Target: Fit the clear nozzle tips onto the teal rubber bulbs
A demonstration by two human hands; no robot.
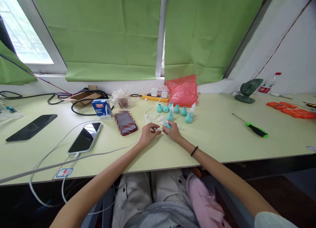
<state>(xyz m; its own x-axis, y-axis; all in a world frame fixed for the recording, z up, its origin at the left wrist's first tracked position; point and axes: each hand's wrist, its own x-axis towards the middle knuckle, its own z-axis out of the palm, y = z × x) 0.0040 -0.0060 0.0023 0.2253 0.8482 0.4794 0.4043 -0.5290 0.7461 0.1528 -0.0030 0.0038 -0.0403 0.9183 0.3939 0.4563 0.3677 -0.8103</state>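
The right hand [172, 132] is closed around a small teal bulb [167, 124] at the table [209, 135], close to a scatter of small clear pieces [156, 117]. Just beside it, the left hand [148, 134] has its thumb and fingers curled with a narrow gap between them, where a whitish bit [156, 130] shows, though I cannot tell whether it is gripped. Beyond the hands sit more teal bulbs [176, 108], two with clear tips [193, 106], and behind them a pink bubble-wrap bag [182, 92]
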